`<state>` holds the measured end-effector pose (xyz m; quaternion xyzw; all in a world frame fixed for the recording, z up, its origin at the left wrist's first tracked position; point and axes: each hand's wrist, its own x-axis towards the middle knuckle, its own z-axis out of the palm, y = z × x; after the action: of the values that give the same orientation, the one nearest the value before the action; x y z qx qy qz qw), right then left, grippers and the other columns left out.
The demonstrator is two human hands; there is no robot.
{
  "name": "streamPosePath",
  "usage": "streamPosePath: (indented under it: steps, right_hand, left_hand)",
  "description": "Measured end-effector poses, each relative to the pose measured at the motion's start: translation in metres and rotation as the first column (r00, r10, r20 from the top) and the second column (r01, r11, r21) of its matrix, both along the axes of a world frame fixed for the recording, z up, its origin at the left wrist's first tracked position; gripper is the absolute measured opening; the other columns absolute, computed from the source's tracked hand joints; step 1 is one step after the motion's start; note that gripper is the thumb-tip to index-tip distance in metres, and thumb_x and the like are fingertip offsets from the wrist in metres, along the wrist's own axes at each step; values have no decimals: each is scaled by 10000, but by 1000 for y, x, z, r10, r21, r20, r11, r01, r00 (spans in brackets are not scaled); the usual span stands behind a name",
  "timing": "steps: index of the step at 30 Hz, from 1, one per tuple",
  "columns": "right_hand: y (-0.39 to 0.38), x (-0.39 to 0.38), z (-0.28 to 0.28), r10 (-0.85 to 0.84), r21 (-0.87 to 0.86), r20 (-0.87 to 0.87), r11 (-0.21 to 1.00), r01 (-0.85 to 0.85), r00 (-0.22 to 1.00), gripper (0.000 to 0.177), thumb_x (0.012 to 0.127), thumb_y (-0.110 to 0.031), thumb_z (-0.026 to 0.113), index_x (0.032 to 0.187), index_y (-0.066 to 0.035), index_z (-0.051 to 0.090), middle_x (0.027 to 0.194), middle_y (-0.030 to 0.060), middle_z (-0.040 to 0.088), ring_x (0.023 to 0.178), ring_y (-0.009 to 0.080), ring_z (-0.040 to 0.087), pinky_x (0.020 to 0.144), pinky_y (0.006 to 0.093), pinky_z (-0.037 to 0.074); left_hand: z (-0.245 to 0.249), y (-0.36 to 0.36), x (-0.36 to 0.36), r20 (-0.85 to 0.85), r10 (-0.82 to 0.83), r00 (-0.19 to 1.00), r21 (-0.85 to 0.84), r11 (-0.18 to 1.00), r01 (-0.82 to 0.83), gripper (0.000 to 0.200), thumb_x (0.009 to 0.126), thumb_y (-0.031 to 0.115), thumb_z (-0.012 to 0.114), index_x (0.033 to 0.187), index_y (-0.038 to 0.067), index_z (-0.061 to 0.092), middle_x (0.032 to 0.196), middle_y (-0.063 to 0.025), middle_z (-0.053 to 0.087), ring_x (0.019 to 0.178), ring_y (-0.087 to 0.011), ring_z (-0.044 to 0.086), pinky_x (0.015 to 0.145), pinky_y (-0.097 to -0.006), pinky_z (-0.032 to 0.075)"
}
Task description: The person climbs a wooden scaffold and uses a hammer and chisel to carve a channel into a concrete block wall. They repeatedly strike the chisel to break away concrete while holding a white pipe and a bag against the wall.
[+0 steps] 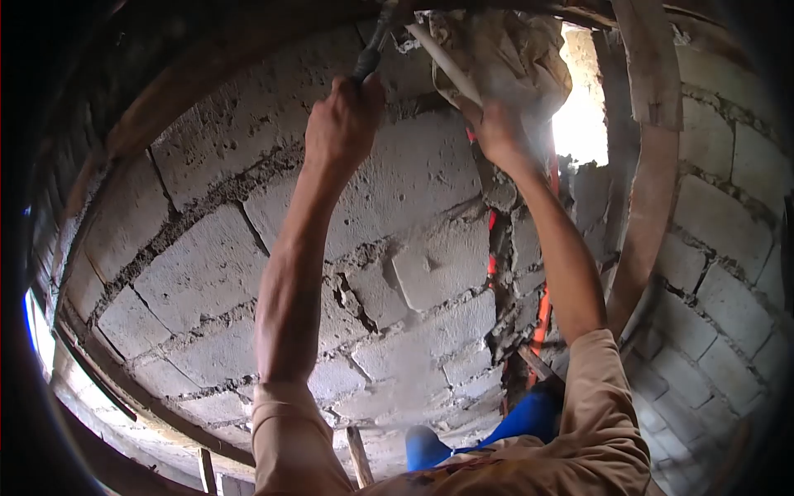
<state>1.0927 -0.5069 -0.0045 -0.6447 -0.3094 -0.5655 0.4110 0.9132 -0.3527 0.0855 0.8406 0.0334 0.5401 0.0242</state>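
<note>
My left hand (pixel 343 124) is raised and closed around the dark grip of a metal-shafted tool (pixel 369 59). The tool's upper end runs out of view at the top, so its head is hidden. Also raised, my right hand (pixel 499 132) is closed at the lower end of a pale rod (pixel 445 62), which slants up and left. Its fingers are slightly blurred. Just behind the rod hangs a crumpled tan sack (pixel 529 62). A grey block wall (pixel 397 182) with rough mortar joints fills the view behind both hands.
An orange-red conduit (pixel 542 318) runs down a broken channel in the wall. Bright light enters through an opening (pixel 581 107) right of the sack. A wooden post (pixel 649 190) stands farther right, beside another block wall (pixel 715 231). Dust hangs near the sack.
</note>
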Motion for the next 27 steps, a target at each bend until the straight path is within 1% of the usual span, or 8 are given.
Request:
streamPosePath:
  steps: [7,10,16,17,19,22,25,27]
  right_hand:
    - [4,-35,-31,286,92,-259,958,-271,923,423,953,-354,527,1021,56,605,771,261,623,692,408,628,606,452,453]
    - [-11,-82,-9,376,140,-553,922,-361,744,451,961,-383,507,987,57,602,807,267,630,736,409,638,646,442,460]
    - [3,-46,-10,33,31,-303,999,-25,952,544,928,-487,530,958,54,582,658,210,590,598,371,579,596,431,463]
    - [7,-43,-13,73,15,-357,997,-73,931,552,925,-487,534,963,61,576,660,221,590,611,387,582,603,437,464]
    - [6,-62,-10,136,-7,-468,987,-158,873,567,919,-489,543,972,75,565,665,242,590,637,419,587,617,451,466]
    - [0,-74,-10,630,361,-631,755,-547,453,501,923,-469,549,861,28,562,642,188,602,582,347,616,531,399,460]
    - [11,-53,-20,518,247,-456,855,-456,724,455,920,-478,557,755,-58,497,554,48,499,437,174,505,401,308,362]
    - [21,-41,-18,276,170,-262,957,-237,925,455,914,-491,565,711,-102,442,521,-29,398,382,73,389,345,254,274]
  left_hand:
    - [-34,2,-41,86,-111,990,-123,985,122,459,973,444,423,886,3,516,642,-186,603,588,-322,638,527,-435,467]
    - [-42,11,-55,57,-66,996,-165,983,75,467,971,459,424,886,9,515,613,-149,583,555,-280,616,517,-413,457]
    - [-59,22,-75,35,-9,999,-182,983,15,495,975,492,401,894,18,517,609,-116,555,541,-220,578,518,-399,449]
    - [-62,23,-79,39,-27,999,-195,980,34,496,975,496,402,896,20,518,607,-111,548,536,-213,572,514,-394,446]
    - [-68,21,-82,43,-74,996,-221,972,82,498,974,502,403,899,24,520,603,-102,535,526,-198,558,508,-384,441]
    - [-75,22,-81,79,-118,990,-198,971,131,490,975,500,408,896,29,514,586,-87,516,503,-179,534,490,-372,430]
    - [-81,22,-83,92,-131,987,-179,973,146,483,982,493,394,896,31,505,586,-90,514,509,-166,533,478,-361,419]
    - [-86,22,-83,91,-148,985,-203,965,164,468,985,481,399,905,33,505,580,-84,512,503,-158,532,468,-355,415]
